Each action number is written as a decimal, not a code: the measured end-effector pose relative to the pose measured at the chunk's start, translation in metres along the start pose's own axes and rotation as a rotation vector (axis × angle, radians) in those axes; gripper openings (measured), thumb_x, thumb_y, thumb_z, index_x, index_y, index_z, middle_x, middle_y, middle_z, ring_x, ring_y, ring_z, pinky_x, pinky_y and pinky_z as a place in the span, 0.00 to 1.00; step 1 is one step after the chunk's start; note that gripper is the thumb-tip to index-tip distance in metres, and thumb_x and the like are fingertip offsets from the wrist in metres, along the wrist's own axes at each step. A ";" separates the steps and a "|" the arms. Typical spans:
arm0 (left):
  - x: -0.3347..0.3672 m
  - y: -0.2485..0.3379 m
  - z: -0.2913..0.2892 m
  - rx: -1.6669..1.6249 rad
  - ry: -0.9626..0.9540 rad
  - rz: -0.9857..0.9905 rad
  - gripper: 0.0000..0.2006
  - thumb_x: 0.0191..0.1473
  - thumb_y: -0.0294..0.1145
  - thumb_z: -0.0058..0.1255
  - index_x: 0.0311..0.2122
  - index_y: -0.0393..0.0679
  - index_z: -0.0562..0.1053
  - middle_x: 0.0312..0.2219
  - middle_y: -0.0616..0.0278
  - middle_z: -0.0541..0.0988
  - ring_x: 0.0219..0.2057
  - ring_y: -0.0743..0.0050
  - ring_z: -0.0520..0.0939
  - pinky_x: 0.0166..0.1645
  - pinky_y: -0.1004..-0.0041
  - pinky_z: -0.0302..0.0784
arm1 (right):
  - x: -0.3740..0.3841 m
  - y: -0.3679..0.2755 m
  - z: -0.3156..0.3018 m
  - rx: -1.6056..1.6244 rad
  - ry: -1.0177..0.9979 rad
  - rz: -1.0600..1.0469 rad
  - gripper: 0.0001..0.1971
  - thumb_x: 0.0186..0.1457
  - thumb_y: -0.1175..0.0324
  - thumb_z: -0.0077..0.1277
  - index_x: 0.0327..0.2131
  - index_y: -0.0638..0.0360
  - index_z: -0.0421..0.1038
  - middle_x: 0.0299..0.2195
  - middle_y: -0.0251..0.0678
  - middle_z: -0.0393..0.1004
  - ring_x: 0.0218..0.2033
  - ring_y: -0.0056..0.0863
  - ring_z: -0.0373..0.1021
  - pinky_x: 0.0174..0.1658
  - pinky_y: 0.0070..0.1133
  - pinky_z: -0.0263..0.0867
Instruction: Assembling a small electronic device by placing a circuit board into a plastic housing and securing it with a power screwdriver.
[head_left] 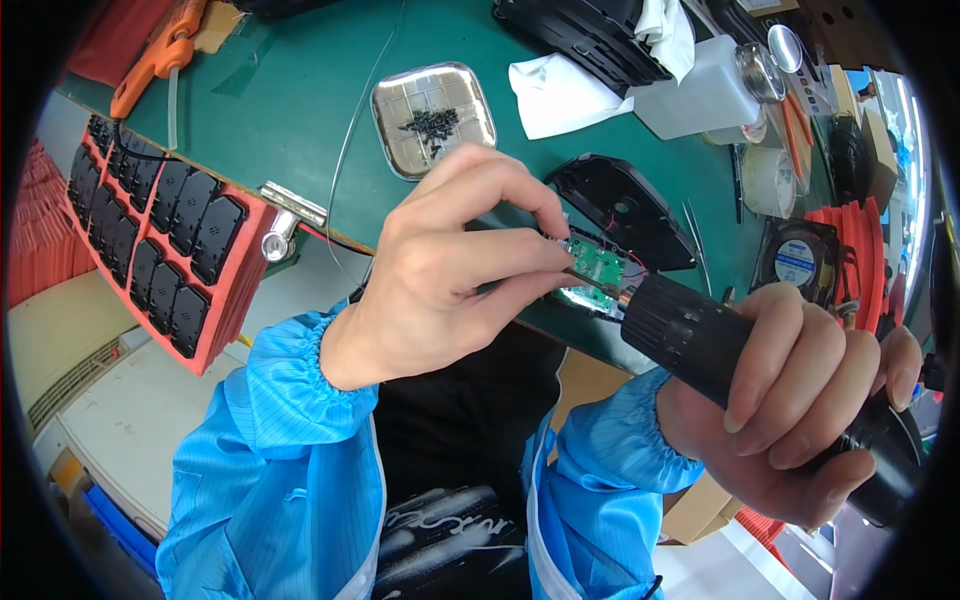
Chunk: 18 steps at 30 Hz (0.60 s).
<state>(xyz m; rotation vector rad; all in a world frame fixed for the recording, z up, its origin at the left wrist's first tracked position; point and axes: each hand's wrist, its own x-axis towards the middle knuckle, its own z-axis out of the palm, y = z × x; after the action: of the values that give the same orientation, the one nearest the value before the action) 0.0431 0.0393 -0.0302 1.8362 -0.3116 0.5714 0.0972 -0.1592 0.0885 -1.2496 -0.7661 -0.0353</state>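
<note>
My right hand (800, 400) is wrapped round a black electric screwdriver (685, 335), whose thin bit points left over a green circuit board (597, 262). The board sits at the table's near edge, with thin red wires at its right side. Above its left part my left hand (450, 260) is closed in a pinch, thumb and fingertips beside the bit's tip. Whatever lies between those fingertips is too small or hidden to make out. Behind the board lies an opened black plastic housing half (625, 205). A square metal dish (385, 120) with many small black screws (432, 128) stands beyond my left hand.
At the left edge are a red tray (225, 300) of black plastic parts, a metal clamp (290, 212) and an orange glue gun (155, 68). Tweezers (697, 245) lie right of the housing. Farther back stand a white bottle (690, 95), white cloth (560, 95) and a black fan (800, 255).
</note>
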 end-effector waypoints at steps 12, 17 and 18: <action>0.002 0.008 0.008 0.161 -0.081 0.016 0.25 0.27 0.26 0.75 0.39 0.40 0.84 0.41 0.59 0.77 0.43 0.55 0.76 0.46 0.60 0.74 | -0.013 0.001 -0.004 -0.027 -0.107 0.049 0.22 0.60 0.62 0.57 0.50 0.58 0.58 0.21 0.30 0.69 0.18 0.19 0.67 0.26 0.19 0.67; 0.002 0.010 0.013 0.268 -0.161 -0.023 0.31 0.25 0.31 0.77 0.43 0.41 0.83 0.43 0.58 0.73 0.45 0.53 0.73 0.48 0.59 0.74 | -0.030 0.006 -0.005 -0.023 0.043 -0.070 0.23 0.61 0.62 0.54 0.54 0.60 0.58 0.21 0.29 0.68 0.17 0.19 0.65 0.25 0.20 0.65; 0.001 0.010 0.013 0.283 -0.176 -0.025 0.32 0.24 0.32 0.77 0.44 0.41 0.83 0.43 0.58 0.72 0.46 0.53 0.73 0.48 0.59 0.74 | -0.032 0.005 -0.007 -0.042 0.042 -0.047 0.23 0.62 0.62 0.54 0.54 0.60 0.58 0.21 0.29 0.68 0.17 0.19 0.65 0.25 0.21 0.65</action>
<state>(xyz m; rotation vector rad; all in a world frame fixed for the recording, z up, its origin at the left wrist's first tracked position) 0.0425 0.0238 -0.0249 2.1675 -0.3372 0.4545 0.0790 -0.1757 0.0661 -1.2670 -0.7613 -0.1165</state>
